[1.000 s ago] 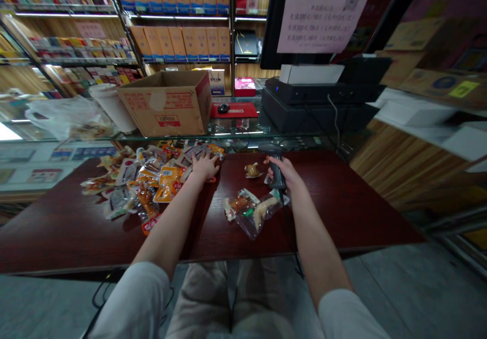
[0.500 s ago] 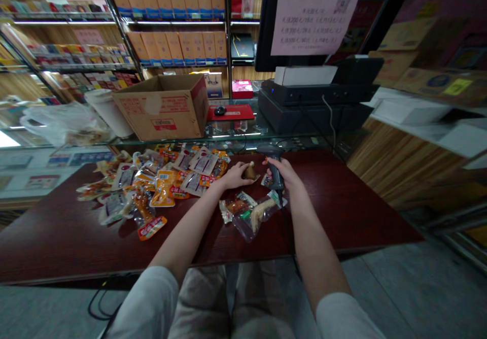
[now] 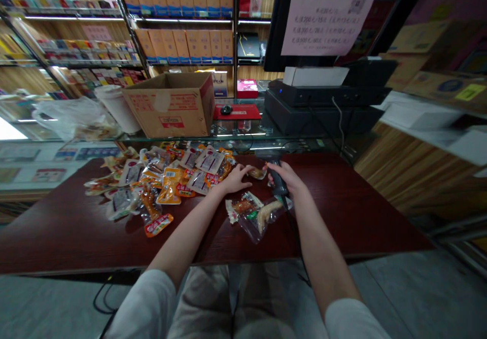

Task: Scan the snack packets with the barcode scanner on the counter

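My right hand point(image 3: 289, 177) is wrapped round a dark handheld barcode scanner point(image 3: 279, 180), its cable running down over the table's front edge. My left hand point(image 3: 236, 178) has its thumb and fingers apart, fingertips at the left edge of a small clear snack packet point(image 3: 257, 173) with brownish contents. Whether they touch the packet is hard to tell. Nearer to me lie a packet with reddish-brown food point(image 3: 243, 206) and a clear vacuum pack with a pale piece point(image 3: 268, 214). Left of my left hand spreads a pile of packaged snacks point(image 3: 171, 185), orange, white and clear.
An open cardboard box point(image 3: 171, 108) stands on the glass counter behind the dark red table point(image 3: 357, 212). Beside it are a white cup point(image 3: 118, 109), a plastic bag point(image 3: 72, 118) and a mouse point(image 3: 225, 110) on a red mat. A monitor and black till equipment point(image 3: 323, 108) stand at right.
My left hand has loosened from the snack packet, which now lies flatter and further right, near the scanner. My right hand keeps its hold on the scanner. The view has shifted slightly.
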The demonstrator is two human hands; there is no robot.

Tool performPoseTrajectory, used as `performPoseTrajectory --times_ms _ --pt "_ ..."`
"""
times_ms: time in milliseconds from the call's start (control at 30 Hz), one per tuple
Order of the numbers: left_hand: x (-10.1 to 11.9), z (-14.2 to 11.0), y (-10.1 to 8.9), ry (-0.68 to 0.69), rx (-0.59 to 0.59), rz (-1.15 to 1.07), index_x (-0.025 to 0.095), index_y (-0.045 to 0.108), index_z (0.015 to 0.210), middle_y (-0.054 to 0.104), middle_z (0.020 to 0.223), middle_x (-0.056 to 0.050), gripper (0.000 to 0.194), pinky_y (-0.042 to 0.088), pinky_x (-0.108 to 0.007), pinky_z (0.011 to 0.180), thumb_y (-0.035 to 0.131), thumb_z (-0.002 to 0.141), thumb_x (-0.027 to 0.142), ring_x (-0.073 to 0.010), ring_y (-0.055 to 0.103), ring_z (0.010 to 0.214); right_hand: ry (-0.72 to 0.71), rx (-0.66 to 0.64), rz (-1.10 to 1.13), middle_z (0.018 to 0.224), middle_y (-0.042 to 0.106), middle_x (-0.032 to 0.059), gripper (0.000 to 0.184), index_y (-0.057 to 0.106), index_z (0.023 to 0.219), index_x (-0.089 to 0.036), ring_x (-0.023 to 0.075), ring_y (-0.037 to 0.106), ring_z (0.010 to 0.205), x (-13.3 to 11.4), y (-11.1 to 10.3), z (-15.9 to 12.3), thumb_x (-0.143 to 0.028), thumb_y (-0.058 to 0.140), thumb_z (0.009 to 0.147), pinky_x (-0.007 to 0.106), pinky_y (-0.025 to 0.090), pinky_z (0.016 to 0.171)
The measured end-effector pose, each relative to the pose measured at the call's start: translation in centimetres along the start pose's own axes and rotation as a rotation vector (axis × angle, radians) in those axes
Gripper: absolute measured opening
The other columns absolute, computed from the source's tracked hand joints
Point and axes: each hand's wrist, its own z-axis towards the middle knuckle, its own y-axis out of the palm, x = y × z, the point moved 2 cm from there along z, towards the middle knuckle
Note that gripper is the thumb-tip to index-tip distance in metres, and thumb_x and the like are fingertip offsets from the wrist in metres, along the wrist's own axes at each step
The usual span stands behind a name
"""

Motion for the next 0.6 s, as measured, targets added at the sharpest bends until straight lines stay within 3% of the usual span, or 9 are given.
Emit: performPoseTrajectory --times_ms 100,200,367,600 --pt "0.2 -0.1 0.2 0.004 0.081 0.124 0.02 0.056 0.128 0.051 0.113 -0.009 0.05 0.044 -0.045 0.102 0.068 0.079 0.021 -0.0258 0.055 0.108 0.002 -0.016 -0.01 0.05 0.057 -0.0038 0.035 0.062 0.086 -0.017 0.0095 0.049 0.041 0.1 0.3 -0.1 -0.044 0.079 0.07 0.021 0.044 0.04" --pt "0.3 -0.4 0.3 0.046 0.144 0.184 0.021 0.056 0.117 0.054 0.119 -0.009 0.035 0.042 -0.047 0.104 0.064 0.083 0.023 -0.0272 0.051 0.114 -0.007 -0.01 -0.006 0.052 0.058 -0.0034 0.035 0.063 0.086 -0.017 0.0097 0.05 0.042 0.1 0.5 -0.2 -0.043 0.079 0.069 0.021 0.044 0.041" --pt "0.5 -1.0 0.4 0.032 0.09 0.238 0.021 0.053 0.112 0.063 0.107 -0.009 0.029 0.046 -0.046 0.094 0.063 0.085 0.026 -0.0277 0.051 0.104 0.013 0.011 -0.002 0.053 0.058 -0.003 0.034 0.062 0.086 -0.018 0.0106 0.051 0.042 0.2 0.3 -0.2 -0.043 0.078 0.071 0.022 0.044 0.041" --pt "0.3 -1.6 -0.6 0.078 0.165 0.096 0.019 0.051 0.113 0.059 0.115 -0.011 0.027 0.046 -0.042 0.1 0.055 0.086 0.015 -0.0241 0.058 0.109 -0.002 0.039 0.038 0.064 0.064 -0.0003 0.04 0.062 0.088 -0.017 0.0088 0.051 0.045 0.1 0.4 -0.2 -0.041 0.083 0.065 0.021 0.044 0.039"
